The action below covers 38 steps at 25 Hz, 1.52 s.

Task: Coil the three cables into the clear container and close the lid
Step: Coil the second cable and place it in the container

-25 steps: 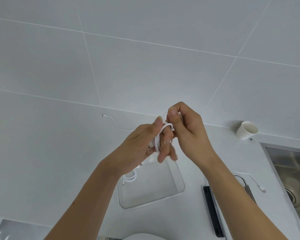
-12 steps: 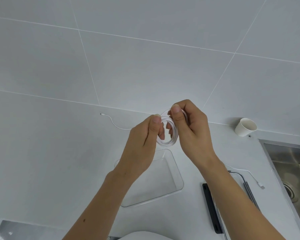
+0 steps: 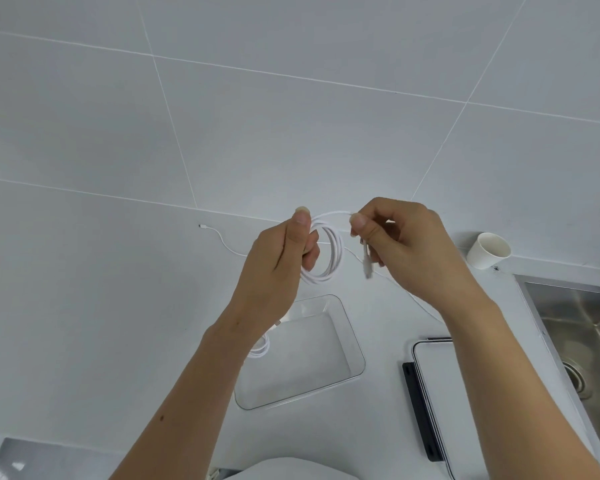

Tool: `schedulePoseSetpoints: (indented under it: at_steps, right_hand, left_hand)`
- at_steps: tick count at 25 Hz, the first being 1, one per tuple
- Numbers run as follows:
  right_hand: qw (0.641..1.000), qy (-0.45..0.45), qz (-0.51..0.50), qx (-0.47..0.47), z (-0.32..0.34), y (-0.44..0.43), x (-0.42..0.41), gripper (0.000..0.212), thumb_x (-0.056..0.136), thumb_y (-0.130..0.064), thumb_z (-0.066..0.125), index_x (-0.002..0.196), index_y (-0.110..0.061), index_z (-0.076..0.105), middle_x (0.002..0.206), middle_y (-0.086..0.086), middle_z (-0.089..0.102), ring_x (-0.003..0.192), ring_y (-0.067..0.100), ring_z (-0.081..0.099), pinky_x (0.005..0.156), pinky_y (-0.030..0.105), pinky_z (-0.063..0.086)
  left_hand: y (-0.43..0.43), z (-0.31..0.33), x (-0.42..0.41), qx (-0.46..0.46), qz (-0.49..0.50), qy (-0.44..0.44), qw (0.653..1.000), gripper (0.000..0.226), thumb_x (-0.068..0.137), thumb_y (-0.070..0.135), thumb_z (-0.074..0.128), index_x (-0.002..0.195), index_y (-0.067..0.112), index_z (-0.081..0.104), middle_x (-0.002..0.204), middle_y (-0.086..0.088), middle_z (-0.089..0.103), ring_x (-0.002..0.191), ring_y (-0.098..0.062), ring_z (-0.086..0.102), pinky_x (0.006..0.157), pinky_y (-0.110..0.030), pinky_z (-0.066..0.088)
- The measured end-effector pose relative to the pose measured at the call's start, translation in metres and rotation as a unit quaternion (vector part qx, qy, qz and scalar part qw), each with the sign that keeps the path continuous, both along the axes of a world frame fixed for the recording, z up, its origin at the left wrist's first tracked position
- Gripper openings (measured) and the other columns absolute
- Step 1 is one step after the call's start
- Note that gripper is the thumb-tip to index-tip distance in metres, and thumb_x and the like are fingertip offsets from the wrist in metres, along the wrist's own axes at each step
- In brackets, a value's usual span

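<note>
One white cable (image 3: 328,252) hangs looped in a coil above the far edge of the clear container (image 3: 359,358). I see the left hand (image 3: 281,268) pinching the loops between thumb and fingers, and the right hand (image 3: 406,251) pinching the free end, its plug (image 3: 367,263) dangling. A second coil (image 3: 261,349) lies inside the container at its left side. A third cable (image 3: 219,236) trails on the counter (image 3: 118,306) beyond the container, and the lid (image 3: 433,382) lies to its right.

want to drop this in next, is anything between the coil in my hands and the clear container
Nothing visible blocks it. The left hand holds the coil, the right hand pinches its end, and the clear container is open, its lid off to the right. Another coiled cable lies at its left side.
</note>
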State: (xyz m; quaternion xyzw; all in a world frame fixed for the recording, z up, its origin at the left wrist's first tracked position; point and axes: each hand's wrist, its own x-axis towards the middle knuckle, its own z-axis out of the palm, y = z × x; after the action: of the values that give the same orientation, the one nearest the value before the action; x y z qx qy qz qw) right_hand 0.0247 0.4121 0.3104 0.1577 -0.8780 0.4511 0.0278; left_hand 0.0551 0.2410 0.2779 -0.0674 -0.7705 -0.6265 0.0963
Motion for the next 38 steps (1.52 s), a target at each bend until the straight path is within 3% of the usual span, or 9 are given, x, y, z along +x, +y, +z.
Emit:
schedulePoseSetpoints:
  at_steps: [6, 11, 15, 19, 23, 27, 33, 36, 38]
  right_hand:
    - [0.982, -0.053, -0.014, -0.181, 0.000, -0.008, -0.005, 0.024, 0.099, -0.012, 0.057, 0.079, -0.002, 0.065, 0.067, 0.010, 0.062, 0.054, 0.017, 0.065, 0.056, 0.026, 0.055]
    - [0.951, -0.155, 0.001, -0.266, -0.006, -0.017, -0.001, 0.026, 0.101, -0.017, 0.053, 0.083, -0.003, 0.066, 0.070, 0.015, 0.065, 0.062, 0.025, 0.061, 0.062, 0.031, 0.055]
    - [0.920, -0.234, 0.027, -0.314, -0.002, -0.022, 0.004, 0.027, 0.103, -0.017, 0.050, 0.082, -0.011, 0.065, 0.072, 0.005, 0.070, 0.067, 0.022, 0.066, 0.073, 0.035, 0.057]
    - [0.896, -0.261, 0.044, -0.357, 0.007, -0.030, 0.009, 0.038, 0.106, -0.028, 0.039, 0.089, -0.010, 0.067, 0.066, -0.003, 0.069, 0.062, 0.012, 0.066, 0.072, 0.030, 0.054]
    - [0.910, -0.239, 0.059, -0.334, 0.014, -0.030, 0.010, 0.032, 0.095, -0.032, 0.057, 0.109, -0.004, 0.063, 0.065, -0.005, 0.062, 0.065, 0.012, 0.060, 0.080, 0.031, 0.053]
    - [0.921, -0.208, 0.041, -0.327, 0.024, -0.021, 0.001, 0.028, 0.091, 0.001, 0.063, 0.118, -0.006, 0.063, 0.083, 0.009, 0.071, 0.073, 0.021, 0.067, 0.074, 0.032, 0.052]
    - [0.971, -0.136, 0.020, -0.197, 0.040, -0.017, -0.012, 0.031, 0.095, -0.003, 0.061, 0.125, -0.008, 0.060, 0.096, 0.019, 0.073, 0.082, 0.023, 0.074, 0.075, 0.031, 0.061]
    - [0.992, -0.084, 0.012, -0.089, 0.047, -0.011, -0.015, 0.019, 0.099, -0.003, 0.054, 0.113, -0.008, 0.066, 0.081, 0.009, 0.075, 0.071, 0.017, 0.075, 0.073, 0.032, 0.061]
    - [0.996, -0.017, -0.027, -0.079, 0.053, -0.003, -0.017, 0.023, 0.098, 0.000, 0.053, 0.093, -0.015, 0.070, 0.071, 0.001, 0.071, 0.062, 0.014, 0.070, 0.068, 0.031, 0.058]
  left_hand:
    - [0.004, 0.007, 0.004, 0.066, -0.029, -0.040, 0.997, 0.062, 0.095, 0.049, 0.029, 0.068, -0.006, 0.035, 0.066, -0.028, 0.029, 0.057, -0.021, 0.028, 0.047, -0.017, 0.028]
    - [0.001, 0.007, 0.002, 0.077, -0.026, -0.056, 0.995, 0.051, 0.102, 0.042, 0.029, 0.067, 0.005, 0.036, 0.062, -0.008, 0.032, 0.055, -0.015, 0.032, 0.048, -0.013, 0.034]
    - [-0.003, 0.010, -0.005, 0.036, -0.014, -0.025, 0.999, 0.049, 0.103, 0.044, 0.029, 0.064, 0.014, 0.037, 0.061, -0.001, 0.034, 0.059, -0.020, 0.034, 0.055, -0.031, 0.039]
    - [-0.002, 0.010, -0.015, -0.035, 0.007, 0.014, 0.999, 0.053, 0.103, 0.043, 0.029, 0.072, 0.002, 0.043, 0.060, 0.003, 0.040, 0.061, -0.026, 0.039, 0.060, -0.050, 0.046]
    - [-0.002, 0.019, -0.025, -0.076, 0.009, 0.052, 0.996, 0.049, 0.106, 0.034, 0.029, 0.069, 0.006, 0.045, 0.056, 0.006, 0.040, 0.054, -0.012, 0.037, 0.053, -0.028, 0.034]
    - [-0.004, 0.035, -0.041, -0.083, 0.006, 0.065, 0.994, 0.048, 0.106, 0.036, 0.028, 0.065, 0.014, 0.041, 0.056, 0.007, 0.038, 0.055, -0.015, 0.038, 0.054, -0.034, 0.036]
    - [-0.001, 0.053, -0.053, -0.125, 0.025, 0.114, 0.985, 0.050, 0.106, 0.034, 0.028, 0.068, 0.005, 0.043, 0.059, -0.004, 0.040, 0.056, -0.022, 0.037, 0.053, -0.036, 0.035]
    - [-0.006, 0.061, -0.055, -0.123, 0.040, 0.122, 0.984, 0.052, 0.106, 0.036, 0.028, 0.071, 0.000, 0.043, 0.060, -0.008, 0.039, 0.058, -0.029, 0.038, 0.055, -0.040, 0.036]
    - [-0.011, 0.064, -0.055, -0.093, 0.055, 0.101, 0.989, 0.054, 0.106, 0.037, 0.028, 0.071, 0.000, 0.048, 0.056, 0.003, 0.042, 0.050, -0.013, 0.039, 0.056, -0.036, 0.039]
